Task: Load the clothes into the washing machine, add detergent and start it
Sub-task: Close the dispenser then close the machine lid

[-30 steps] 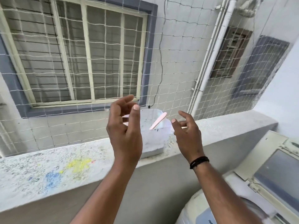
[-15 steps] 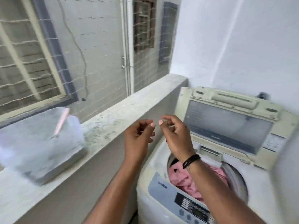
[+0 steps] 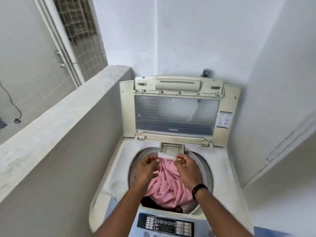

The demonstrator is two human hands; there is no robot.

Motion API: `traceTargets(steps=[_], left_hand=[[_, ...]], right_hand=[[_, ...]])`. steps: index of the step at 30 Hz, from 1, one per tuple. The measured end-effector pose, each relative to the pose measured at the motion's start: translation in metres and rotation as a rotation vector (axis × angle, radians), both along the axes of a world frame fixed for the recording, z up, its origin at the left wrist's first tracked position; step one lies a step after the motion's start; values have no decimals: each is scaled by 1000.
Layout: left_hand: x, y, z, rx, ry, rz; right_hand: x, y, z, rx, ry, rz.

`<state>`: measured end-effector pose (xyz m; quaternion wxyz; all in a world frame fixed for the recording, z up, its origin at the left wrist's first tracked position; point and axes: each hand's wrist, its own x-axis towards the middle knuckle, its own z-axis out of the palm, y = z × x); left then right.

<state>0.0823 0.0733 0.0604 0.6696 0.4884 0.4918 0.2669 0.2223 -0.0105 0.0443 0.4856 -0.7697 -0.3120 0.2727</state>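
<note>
The cream top-loading washing machine [image 3: 116, 170] stands below me with its lid [image 3: 176, 115] raised against the wall. Pink clothes [image 3: 168, 185] fill the drum, with something dark beneath them. The small detergent drawer [image 3: 171, 148] sticks out over the drum's back rim. My left hand [image 3: 147, 168] pinches the left end of the drawer's white front lip. My right hand [image 3: 187, 168], with a black band on the wrist, pinches the right end. Both forearms reach over the control panel [image 3: 165, 224].
A concrete parapet ledge [image 3: 59, 120] runs along the left of the machine, with netting [image 3: 80, 24] and pipes [image 3: 66, 53] behind it. White walls close in behind and to the right. A tap [image 3: 206, 72] sits on the wall above the lid.
My view swung right from the ledge and its plastic tub to the washer. Both hands dropped from chest height onto the detergent drawer's front.
</note>
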Motion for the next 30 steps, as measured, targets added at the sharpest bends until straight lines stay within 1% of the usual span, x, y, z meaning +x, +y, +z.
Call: traceTargets(steps=[5,11,15,17,19,22,24,30], left_hand=[[42,24,-45,-73,100,-67],[71,46,-68,-213,115,-6],[74,55,-88,-214,170,2],[76,57,-93,-171,200,-6],[77,59,-99,-124,219,1],[79,62,-108,-82,229,44],[80,64,-113,-82,203,58],[86,72,-122,-113,168,5]], right_hand=[[36,8,-47,-104,120,-74],[64,30,-68,-168,229,-146],[71,44,-93,-206,287,-154],[81,50,-123,-203,313,-164],[84,55,-131,-194,306,-175],[84,59,-112,-171,300,-198],[87,62,-107,-170,255,-218],[94,72,-105,-160,171,-251]])
